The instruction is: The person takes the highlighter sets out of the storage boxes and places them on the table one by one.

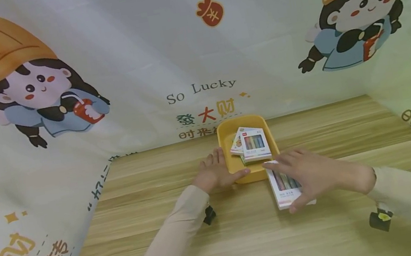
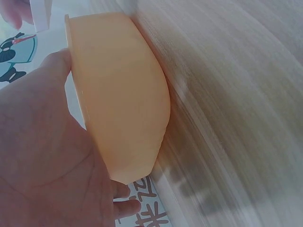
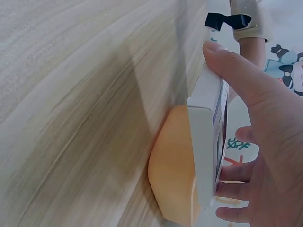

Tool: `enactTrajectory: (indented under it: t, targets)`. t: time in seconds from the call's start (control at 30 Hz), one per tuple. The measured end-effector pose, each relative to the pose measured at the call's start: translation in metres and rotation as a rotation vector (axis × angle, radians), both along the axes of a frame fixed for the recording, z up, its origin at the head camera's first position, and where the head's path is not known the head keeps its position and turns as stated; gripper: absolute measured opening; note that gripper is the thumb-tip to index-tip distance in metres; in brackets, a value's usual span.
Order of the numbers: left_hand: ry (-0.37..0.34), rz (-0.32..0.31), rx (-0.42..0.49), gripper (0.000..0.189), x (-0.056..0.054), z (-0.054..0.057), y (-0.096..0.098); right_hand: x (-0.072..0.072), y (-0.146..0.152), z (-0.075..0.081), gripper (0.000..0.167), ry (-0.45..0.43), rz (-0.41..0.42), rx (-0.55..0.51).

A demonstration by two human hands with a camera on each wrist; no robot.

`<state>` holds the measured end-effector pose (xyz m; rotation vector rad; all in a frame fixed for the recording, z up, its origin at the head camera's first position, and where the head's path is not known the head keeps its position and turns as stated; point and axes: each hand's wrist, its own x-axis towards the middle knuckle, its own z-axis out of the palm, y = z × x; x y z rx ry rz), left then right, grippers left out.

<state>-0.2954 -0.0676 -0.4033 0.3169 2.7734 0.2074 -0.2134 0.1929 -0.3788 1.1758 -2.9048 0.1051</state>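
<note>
My left hand point(image 1: 213, 174) lies flat-fingered along the left side of the yellow tray point(image 1: 256, 177), its fingers extended and its thumb stretched out over the near rim; it touches the tray without wrapping round it. My right hand point(image 1: 319, 174) grips a white box point(image 1: 283, 185) between the thumb at its near end and the fingers toward its far end, so that hand is only partly spread, about as wide as the box is long. I hold the box at the tray's near right corner, window side up, with coloured sticks showing in the window.

From my head I see into the tray: a similar windowed box point(image 1: 256, 144) lies on top, overlapping a tilted white box point(image 1: 236, 144) beneath it. Neither wrist view shows those contents. The left wrist view gives instead the tray's smooth outer wall, standing on the desk point(image 1: 250, 247), with my thumb at the rim and a couple of fingertips past the tray's end. The right wrist view shows what the head view cannot: the plain white side of the held box, raised clear of the desk, with the tray's outer wall just beyond it.
</note>
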Motion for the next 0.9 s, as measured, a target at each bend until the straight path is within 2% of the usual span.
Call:
enactTrajectory:
  t: [0.43,0.63,0.9]
  targets:
    - [-0.004,-0.009,-0.002,0.114,0.001,0.002,0.0,0.005,0.0,-0.003,0.109,-0.02,0.0,0.005]
    - [0.001,-0.001,0.008,0.115,0.001,0.001,-0.001,0.009,0.0,-0.004,0.109,0.004,0.011,0.005]
    - [-0.003,0.0,0.01,0.115,0.0,0.001,-0.001,0.015,-0.002,-0.006,0.108,-0.049,-0.002,0.008]
